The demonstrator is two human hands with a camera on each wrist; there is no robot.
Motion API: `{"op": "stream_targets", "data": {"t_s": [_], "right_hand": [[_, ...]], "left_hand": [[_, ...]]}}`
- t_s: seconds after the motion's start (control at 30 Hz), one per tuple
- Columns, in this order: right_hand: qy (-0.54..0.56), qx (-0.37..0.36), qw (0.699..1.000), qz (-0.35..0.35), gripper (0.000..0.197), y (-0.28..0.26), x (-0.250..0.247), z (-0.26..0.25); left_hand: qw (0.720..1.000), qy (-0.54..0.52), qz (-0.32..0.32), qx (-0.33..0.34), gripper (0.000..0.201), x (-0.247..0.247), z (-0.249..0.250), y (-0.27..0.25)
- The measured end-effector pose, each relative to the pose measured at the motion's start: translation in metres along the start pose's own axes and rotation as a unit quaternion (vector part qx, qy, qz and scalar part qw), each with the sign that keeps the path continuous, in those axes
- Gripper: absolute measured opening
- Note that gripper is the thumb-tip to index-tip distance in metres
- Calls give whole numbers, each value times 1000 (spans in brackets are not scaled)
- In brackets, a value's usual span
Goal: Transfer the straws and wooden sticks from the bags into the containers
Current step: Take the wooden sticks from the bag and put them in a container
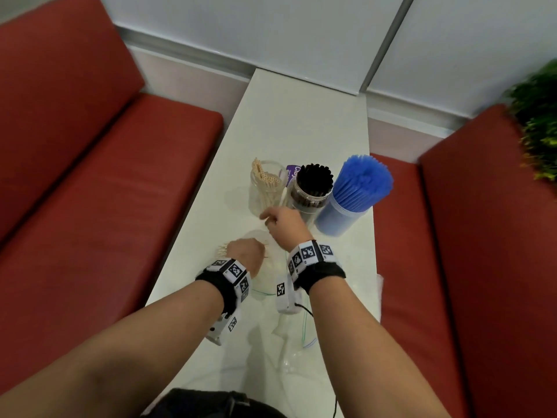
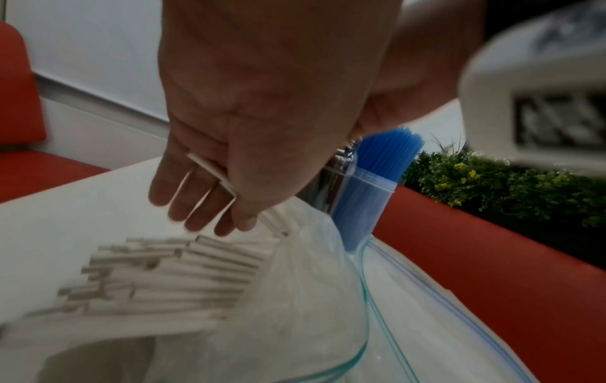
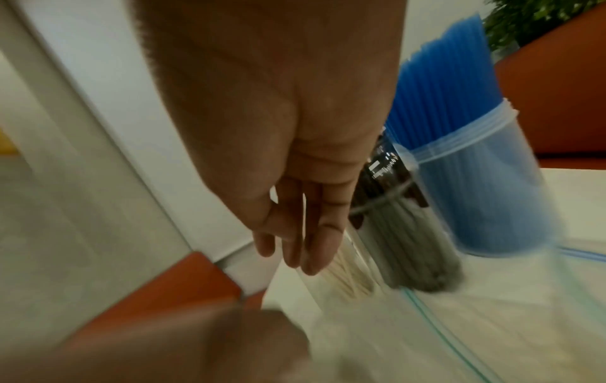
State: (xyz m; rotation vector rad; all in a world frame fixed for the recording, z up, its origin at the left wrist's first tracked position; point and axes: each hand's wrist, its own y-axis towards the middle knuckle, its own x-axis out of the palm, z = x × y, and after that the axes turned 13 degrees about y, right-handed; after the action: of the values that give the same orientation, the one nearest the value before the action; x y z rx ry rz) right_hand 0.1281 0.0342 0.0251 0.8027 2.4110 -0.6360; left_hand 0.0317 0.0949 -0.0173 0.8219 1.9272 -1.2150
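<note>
The left hand point(image 2: 226, 155), fingers nearly straight, pinches a few pale sticks point(image 2: 211, 172) between its fingers, just above a clear bag point(image 2: 295, 298) whose remaining sticks lie spilling from its mouth on the counter point(image 1: 301, 122). The right hand point(image 1: 284, 220), fingers together and fairly straight, holds nothing visible and sits against the clear jar point(image 1: 266, 188) of pale straws just beyond it. Likely step: loading that jar. Next, the left hand's sticks must be lifted, stood upright and dropped into the jar's mouth.

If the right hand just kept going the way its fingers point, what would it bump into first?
Most likely the clear jar of pale straws: the right hand points at its base, fingertips close beside it. Whether they already touch, I cannot tell.
</note>
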Motion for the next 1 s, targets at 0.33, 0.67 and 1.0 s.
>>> {"op": "stream_targets", "data": {"t_s": [0.33,0.67,1.0], "right_hand": [[-131,1,988,-83,57,-14,57,37],[284,-60,947,139,39,-28,-6,-20],[533,-163,825,98,47,-61,-88,-116]], "left_hand": [[999,33,-36,-21,27,-69,-30,-33],[783,-556,235,148,53,-149,-112,-61],[351,-921,-149,81,41,-80,-61,-39]]}}
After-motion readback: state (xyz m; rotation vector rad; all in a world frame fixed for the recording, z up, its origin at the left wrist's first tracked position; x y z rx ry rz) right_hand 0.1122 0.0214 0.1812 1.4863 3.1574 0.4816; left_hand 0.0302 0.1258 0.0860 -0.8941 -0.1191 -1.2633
